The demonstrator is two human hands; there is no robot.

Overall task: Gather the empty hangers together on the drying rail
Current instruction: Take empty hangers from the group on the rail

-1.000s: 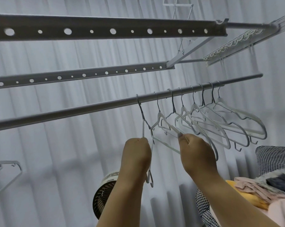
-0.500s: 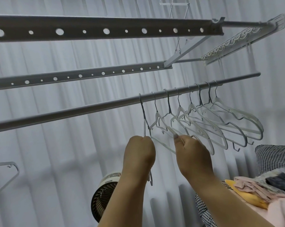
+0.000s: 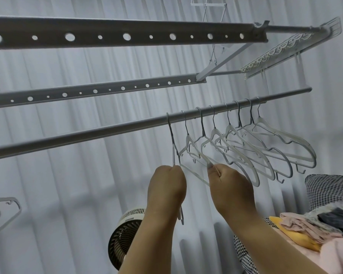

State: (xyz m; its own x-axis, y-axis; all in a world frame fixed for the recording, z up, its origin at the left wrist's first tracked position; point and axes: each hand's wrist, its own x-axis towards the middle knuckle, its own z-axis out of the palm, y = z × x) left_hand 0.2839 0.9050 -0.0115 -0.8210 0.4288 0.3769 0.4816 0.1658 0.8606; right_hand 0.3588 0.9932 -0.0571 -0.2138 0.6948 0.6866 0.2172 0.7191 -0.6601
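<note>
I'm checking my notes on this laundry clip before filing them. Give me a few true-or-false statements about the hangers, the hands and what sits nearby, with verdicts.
1. Both hands grip hangers hooked on the round drying rail. True: the left hand holds the leftmost hanger, the right hand the next hanger.
2. Shirts hang on the hangers. False: every hanger on the rail is empty.
3. A round fan stands below the hands. True.
4. The hangers hook through the holes of the perforated bars. False: all hang on the plain round rail beneath them.
5. The folded clothes lie at lower left. False: they lie at lower right.
</note>
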